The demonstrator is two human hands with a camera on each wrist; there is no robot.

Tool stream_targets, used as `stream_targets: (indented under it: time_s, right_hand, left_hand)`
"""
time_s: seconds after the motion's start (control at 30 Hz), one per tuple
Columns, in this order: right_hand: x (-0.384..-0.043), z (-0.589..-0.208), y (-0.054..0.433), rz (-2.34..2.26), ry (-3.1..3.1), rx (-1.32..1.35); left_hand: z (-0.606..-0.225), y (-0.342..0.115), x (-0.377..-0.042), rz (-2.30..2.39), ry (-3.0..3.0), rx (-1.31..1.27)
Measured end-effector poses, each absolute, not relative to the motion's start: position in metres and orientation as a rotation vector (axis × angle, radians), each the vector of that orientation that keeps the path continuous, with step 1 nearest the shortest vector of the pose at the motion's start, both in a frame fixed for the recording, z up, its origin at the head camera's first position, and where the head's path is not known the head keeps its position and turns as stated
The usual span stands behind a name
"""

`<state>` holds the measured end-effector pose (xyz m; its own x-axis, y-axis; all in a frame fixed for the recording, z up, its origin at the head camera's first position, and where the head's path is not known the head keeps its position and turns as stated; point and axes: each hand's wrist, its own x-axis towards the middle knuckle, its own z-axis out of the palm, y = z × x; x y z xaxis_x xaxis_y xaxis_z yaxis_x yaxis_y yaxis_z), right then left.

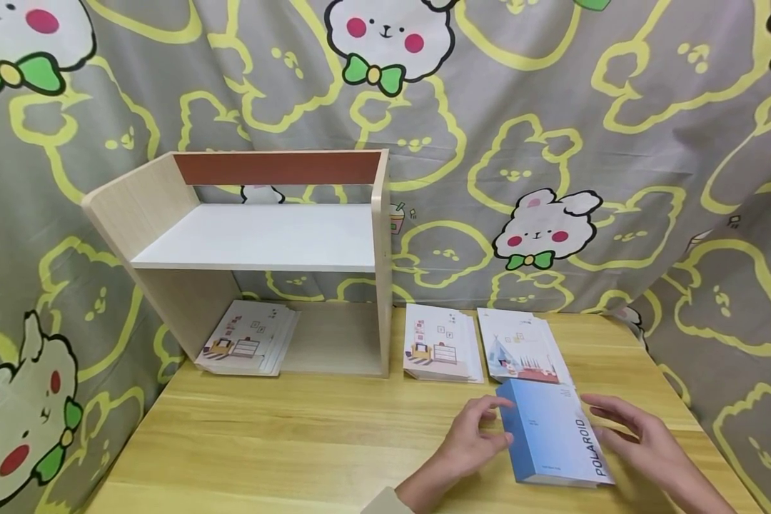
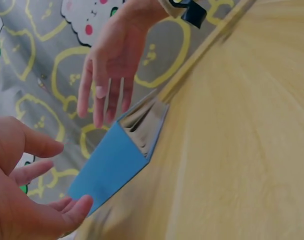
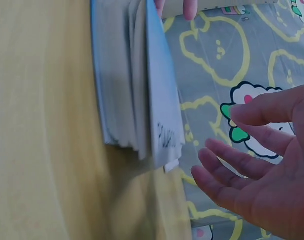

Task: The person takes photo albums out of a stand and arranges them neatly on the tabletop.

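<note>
A thick photo album [image 1: 555, 432], blue on the spine and fading to white with POLAROID on its cover, lies flat on the wooden table. Its pages stand slightly apart in the right wrist view. My left hand [image 1: 467, 437] is at the blue spine, thumb and fingers spread, fingertips right at its edge. In the left wrist view a fingertip overlaps the spine [image 2: 112, 167]. On the other side, my right hand [image 1: 642, 446] hovers beside the cover's right edge with loosely bent fingers; the right wrist view shows a gap between it and the album.
Behind the album lies a stack of illustrated cards or booklets [image 1: 520, 346], with a similar stack [image 1: 438, 343] to its left. A two-level wooden shelf [image 1: 382, 285] stands at the back left, holding another stack [image 1: 247, 339] on its lower level. A patterned curtain [image 1: 437, 271] hangs behind.
</note>
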<state>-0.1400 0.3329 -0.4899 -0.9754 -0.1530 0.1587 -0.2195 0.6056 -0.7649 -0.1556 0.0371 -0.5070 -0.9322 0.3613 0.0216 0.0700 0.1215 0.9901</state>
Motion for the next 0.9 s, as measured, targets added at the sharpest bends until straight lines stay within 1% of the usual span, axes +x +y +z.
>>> stream_targets:
  time_s: [0.23,0.9]
  right_hand:
    - [-0.144,-0.483,0.324,1.352,-2.651,0.404]
    - [-0.147,-0.454,0.302,1.453,-2.519,0.561]
  left_hand:
    - [-0.501,0.024,-0.156,1.929,2.146,0.526]
    - [-0.484,-0.004,-0.158,2.014,2.150,0.643]
